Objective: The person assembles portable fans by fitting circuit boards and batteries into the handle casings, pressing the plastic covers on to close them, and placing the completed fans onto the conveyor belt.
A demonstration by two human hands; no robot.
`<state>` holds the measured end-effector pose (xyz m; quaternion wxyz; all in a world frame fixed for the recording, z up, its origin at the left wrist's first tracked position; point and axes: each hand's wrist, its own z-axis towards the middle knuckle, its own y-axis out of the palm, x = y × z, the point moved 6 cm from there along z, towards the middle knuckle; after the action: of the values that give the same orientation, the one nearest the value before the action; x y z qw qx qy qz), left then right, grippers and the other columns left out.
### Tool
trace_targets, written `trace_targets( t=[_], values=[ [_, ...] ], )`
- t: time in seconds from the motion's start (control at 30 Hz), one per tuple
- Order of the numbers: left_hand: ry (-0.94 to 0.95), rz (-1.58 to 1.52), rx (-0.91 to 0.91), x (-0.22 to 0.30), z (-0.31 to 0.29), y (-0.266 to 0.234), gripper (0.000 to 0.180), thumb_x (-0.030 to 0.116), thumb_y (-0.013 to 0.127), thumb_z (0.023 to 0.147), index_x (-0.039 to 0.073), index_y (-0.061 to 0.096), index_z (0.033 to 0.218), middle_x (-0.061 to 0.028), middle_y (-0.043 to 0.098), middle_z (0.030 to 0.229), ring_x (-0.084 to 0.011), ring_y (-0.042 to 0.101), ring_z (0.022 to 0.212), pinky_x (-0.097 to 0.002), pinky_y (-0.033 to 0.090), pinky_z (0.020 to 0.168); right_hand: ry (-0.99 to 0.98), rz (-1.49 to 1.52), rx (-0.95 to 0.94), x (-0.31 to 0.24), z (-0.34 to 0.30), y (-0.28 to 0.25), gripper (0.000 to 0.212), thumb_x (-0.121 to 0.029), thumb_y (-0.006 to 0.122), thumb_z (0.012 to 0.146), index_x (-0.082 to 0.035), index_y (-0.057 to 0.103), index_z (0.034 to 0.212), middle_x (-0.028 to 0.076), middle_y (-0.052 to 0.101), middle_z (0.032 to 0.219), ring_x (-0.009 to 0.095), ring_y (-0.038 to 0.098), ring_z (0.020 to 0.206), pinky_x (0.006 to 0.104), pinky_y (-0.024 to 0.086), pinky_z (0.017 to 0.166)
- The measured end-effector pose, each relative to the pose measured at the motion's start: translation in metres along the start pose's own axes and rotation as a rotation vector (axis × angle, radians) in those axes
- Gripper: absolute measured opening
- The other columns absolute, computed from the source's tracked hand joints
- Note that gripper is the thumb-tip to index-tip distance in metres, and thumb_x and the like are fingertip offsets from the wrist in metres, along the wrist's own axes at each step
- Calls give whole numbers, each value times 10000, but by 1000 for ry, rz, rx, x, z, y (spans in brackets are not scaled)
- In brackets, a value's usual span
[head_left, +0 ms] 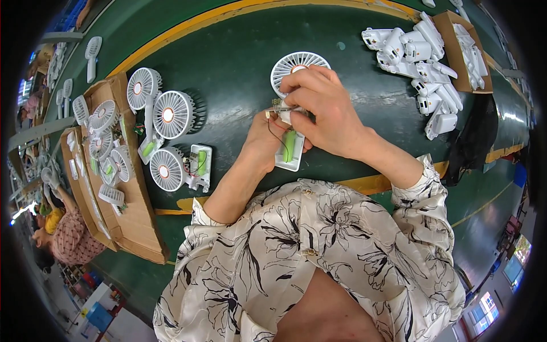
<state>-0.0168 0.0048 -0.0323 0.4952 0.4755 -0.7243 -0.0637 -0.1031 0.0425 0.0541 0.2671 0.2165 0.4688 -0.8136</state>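
Green worktop (233, 51) w/ yellow edging, workshop floor beyond. R hand's (326, 111) fingertips are pinched almost together on a small circuit board (277, 103); L hand (263, 139) is curled round the handle's L side, though its fingertips are partly hidden. Fan (286, 69) being worked is nr frame centre, head toward 12, opened handle toward 6. Progress, my read: green battery (290, 141) in & wires visible; board looks not yet seated, handle cover not yet on. Pose: R forearm angles in from 4 o'clock, palm down, knuckles high; L forearm rises from 7, wrist low. Further out, 9–10 o'clock: three fans (174, 115), two showing green batteries, then a cardboard box (137, 228) w/ more. At 2: heaped white shells (419, 51), plus carton (447, 51) just beside.
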Motion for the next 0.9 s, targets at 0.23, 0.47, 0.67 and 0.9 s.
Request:
trace_targets(
  t=[0.23,0.47,0.67,0.9],
  values=[
    [5,-37,66,6,-4,1,235,184,503,835,-27,528,935,-112,594,764,-199,603,603,-303,508,514,-45,-70,173,-6,-12,-10,118,-21,581,602,-57,567,714,48,533,924,215,510,890,440,323,899],
    [88,-185,128,10,-2,-3,270,223,448,865,20,543,1016,-44,583,955,-158,564,870,-309,449,769,-236,-209,332,-7,-37,0,155,-58,607,549,-80,562,696,46,553,917,221,549,895,495,289,947],
    [103,-121,119,14,-3,5,290,231,459,867,13,540,1040,-49,575,985,-149,552,901,-307,437,787,-279,-249,293,-6,-42,-2,139,-52,612,563,-64,549,686,35,587,822,218,567,873,524,266,957],
    [79,-87,130,9,-5,7,276,219,456,870,-9,543,999,-81,579,970,-160,554,888,-312,439,780,-200,-262,204,0,-40,-4,126,-62,610,599,-57,571,720,25,564,769,198,568,861,554,239,960]
  ],
)
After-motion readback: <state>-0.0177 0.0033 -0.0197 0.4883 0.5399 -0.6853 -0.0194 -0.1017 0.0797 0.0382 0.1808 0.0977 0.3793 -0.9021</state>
